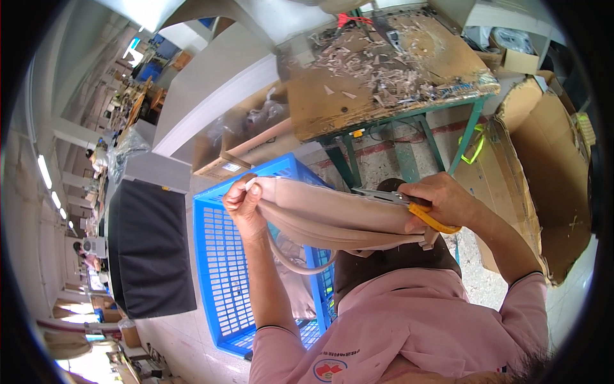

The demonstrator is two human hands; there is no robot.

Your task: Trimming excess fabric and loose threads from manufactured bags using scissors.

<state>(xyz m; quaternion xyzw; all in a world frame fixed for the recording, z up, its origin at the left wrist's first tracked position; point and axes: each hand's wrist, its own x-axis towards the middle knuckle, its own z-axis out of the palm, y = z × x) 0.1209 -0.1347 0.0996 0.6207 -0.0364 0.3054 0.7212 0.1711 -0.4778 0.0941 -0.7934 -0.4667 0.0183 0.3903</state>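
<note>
A beige bag-like piece (332, 211) of soft material, with layered edges and a looped strap (304, 265), is stretched across in front of my body. My left hand (246, 201) pinches its left end between thumb and fingers. My right hand (441, 198) is closed round a pair of scissors (438, 221) with an orange handle. Their metal blades point left along the upper edge of the beige piece, near its right end. The fingers of that hand also touch the piece there. Whether the blades are parted is hard to make out.
Below the left arm stands a blue plastic crate (224, 275) with light material inside. Ahead is a worn wooden table (313, 109) on green legs, strewn with scraps (384, 70). A large open cardboard box (543, 173) is at the right; a black-covered block (153, 249) stands left.
</note>
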